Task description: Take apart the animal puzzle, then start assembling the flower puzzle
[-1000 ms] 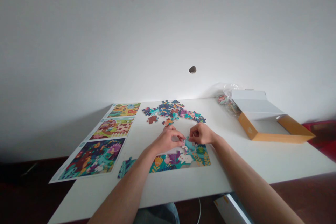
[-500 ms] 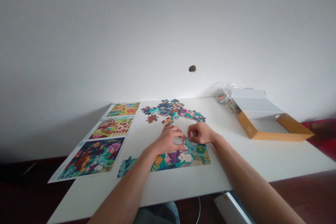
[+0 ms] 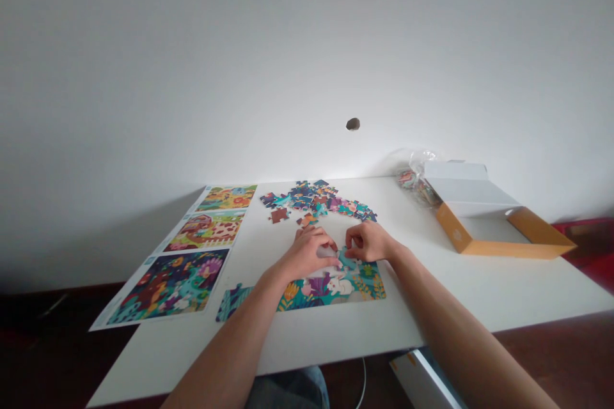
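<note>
My left hand (image 3: 311, 252) curves over the partly joined jigsaw puzzle (image 3: 340, 286), its thumb and forefinger bent around the left side of a teal puzzle piece (image 3: 343, 255). From the other side, my right hand (image 3: 367, 240) pinches at the same piece with curled fingers; its fingertips are partly hidden. A white rabbit, leaves and flowers show on the joined strip. My left forearm covers part of it. More joined teal pieces (image 3: 233, 300) show left of that forearm. Loose puzzle pieces (image 3: 311, 198) are heaped beyond my hands, an orange piece (image 3: 306, 220) nearest the left one.
A sheet with three printed pictures (image 3: 175, 287) lies on the left, overhanging the table's edge. At the right sits an open orange-and-white box (image 3: 518, 247), with a clear plastic bag of pieces (image 3: 415, 182) beside it. A wall (image 3: 288, 77) stands behind the table (image 3: 336, 339).
My left thumb has come slightly nearer to its forefinger, by the teal piece. The right hand has barely moved. The whole view has shifted a little.
</note>
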The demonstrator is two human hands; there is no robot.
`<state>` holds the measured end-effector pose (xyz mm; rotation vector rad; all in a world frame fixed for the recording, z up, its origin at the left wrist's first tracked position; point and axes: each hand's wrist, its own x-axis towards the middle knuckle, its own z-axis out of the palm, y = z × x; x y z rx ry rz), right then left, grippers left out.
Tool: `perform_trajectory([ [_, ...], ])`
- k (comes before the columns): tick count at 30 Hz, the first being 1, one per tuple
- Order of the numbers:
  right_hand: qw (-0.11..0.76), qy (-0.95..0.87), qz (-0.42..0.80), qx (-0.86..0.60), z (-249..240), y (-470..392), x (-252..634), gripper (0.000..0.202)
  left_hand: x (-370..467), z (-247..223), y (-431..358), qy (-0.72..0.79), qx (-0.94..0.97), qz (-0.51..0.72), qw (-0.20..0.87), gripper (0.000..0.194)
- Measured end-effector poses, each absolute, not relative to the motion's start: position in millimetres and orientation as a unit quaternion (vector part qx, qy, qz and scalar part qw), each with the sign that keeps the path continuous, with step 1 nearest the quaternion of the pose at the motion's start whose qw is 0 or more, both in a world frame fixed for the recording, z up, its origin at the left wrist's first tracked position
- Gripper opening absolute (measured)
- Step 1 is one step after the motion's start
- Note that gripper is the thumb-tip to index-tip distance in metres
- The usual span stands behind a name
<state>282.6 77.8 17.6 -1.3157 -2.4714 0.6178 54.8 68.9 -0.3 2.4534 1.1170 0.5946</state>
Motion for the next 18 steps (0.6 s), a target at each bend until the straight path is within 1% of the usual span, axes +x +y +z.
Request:
perform_trajectory([
  [4, 0.132, -0.855, 0.21, -0.455, 17.5, 77.8, 284.2, 0.019, 52.8, -1.4, 69.5, 0.403, 0.869, 0.219, 0.184, 0.029],
  [9, 0.134, -0.86, 0.207, -0.447, 16.9, 77.8, 284.7, 0.028, 52.6, -5.5, 71.8, 0.436, 0.854, 0.228, 0.168, 0.02],
  [12, 0.14, -0.846, 0.198, -0.474, 14.2, 79.3, 281.7, 0.029, 53.5, -6.9, 73.6, 0.46, 0.842, 0.237, 0.15, 0.014],
  [15, 0.15, -0.817, 0.166, -0.532, 9.5, 82.6, 277.7, 0.027, 51.0, -7.2, 77.0, 0.515, 0.812, 0.253, 0.109, 0.014],
  [18, 0.16, -0.784, 0.132, -0.585, 4.8, 86.4, 275.1, 0.026, 41.4, -7.6, 83.8, 0.612, 0.742, 0.269, 0.035, 0.022],
])
